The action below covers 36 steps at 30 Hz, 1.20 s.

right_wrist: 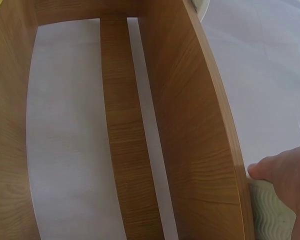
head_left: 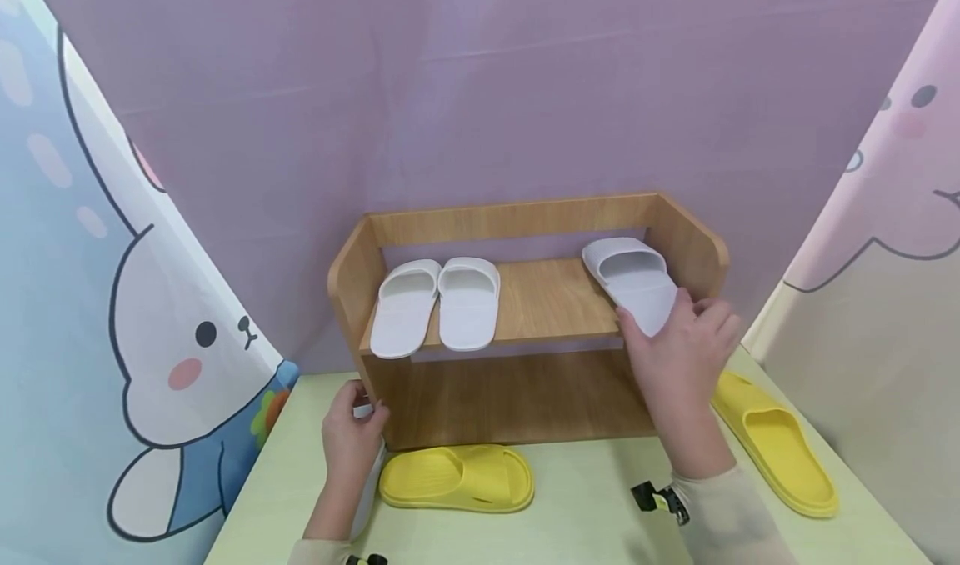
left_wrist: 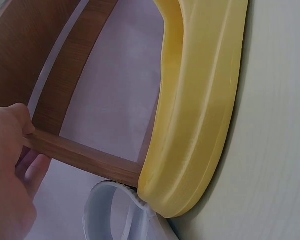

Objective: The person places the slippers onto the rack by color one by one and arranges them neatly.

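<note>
A small wooden shoe rack (head_left: 555, 298) stands against the purple backdrop. My left hand (head_left: 351, 442) pinches the front edge of its left side panel (left_wrist: 90, 159), thumb on one side and fingers on the other. At the right end of the upper shelf, my right hand (head_left: 684, 369) holds a white slipper (head_left: 637, 286) by its heel end; its wavy-patterned sole (right_wrist: 271, 212) shows in the right wrist view. Two more white slippers, one (head_left: 405, 319) at the far left and another (head_left: 468, 315) beside it, lie side by side with heels toward me.
A yellow slipper (head_left: 457, 477) lies sideways before the lower shelf (head_left: 517, 394). Another yellow slipper (head_left: 787, 457) lies right of the rack. Partly hidden by my left arm, a further white slipper (head_left: 366, 502) is on the pale green tabletop (head_left: 585, 498).
</note>
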Tool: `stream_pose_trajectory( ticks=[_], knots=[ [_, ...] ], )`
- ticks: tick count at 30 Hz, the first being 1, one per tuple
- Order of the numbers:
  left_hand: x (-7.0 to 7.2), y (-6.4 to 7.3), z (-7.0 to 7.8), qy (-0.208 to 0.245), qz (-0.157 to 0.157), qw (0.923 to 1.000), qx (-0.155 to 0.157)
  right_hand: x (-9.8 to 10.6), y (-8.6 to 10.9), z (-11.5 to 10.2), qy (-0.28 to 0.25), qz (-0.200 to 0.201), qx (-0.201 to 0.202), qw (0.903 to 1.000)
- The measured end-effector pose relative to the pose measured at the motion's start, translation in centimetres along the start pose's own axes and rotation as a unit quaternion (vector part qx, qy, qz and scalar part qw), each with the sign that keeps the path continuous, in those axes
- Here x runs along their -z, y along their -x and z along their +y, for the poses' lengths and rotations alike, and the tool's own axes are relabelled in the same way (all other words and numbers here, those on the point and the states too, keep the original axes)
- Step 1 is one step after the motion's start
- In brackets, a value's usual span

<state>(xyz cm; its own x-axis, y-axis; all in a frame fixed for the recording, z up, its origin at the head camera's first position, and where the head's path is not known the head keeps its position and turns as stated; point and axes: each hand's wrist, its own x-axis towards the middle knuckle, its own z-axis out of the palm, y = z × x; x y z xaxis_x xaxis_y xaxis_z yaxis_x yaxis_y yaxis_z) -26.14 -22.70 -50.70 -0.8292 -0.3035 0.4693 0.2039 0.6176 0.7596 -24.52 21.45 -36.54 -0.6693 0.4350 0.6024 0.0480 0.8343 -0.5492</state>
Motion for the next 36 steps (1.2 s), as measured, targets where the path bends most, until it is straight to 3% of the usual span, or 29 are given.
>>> stream_pose_trajectory(
  ticks=[17,22,29,36],
  knots=[
    [-0.04,0.01,-0.02,0.0,0.004,1.0,-0.007,0.05,0.51,0.02,0.026,-0.049,0.0,0.9985],
    [-0.04,-0.05,-0.12,0.0,0.005,0.9999,-0.011,0.18,0.62,0.03,-0.017,-0.058,0.001,0.9982],
    [0.05,-0.08,-0.19,-0.003,0.009,0.9998,-0.017,0.38,0.78,-0.34,-0.066,-0.09,-0.036,0.9931],
    [0.07,-0.04,-0.04,-0.004,0.004,0.9999,-0.016,0.23,0.97,-0.21,-0.085,-0.078,-0.045,0.9924]
  ],
)
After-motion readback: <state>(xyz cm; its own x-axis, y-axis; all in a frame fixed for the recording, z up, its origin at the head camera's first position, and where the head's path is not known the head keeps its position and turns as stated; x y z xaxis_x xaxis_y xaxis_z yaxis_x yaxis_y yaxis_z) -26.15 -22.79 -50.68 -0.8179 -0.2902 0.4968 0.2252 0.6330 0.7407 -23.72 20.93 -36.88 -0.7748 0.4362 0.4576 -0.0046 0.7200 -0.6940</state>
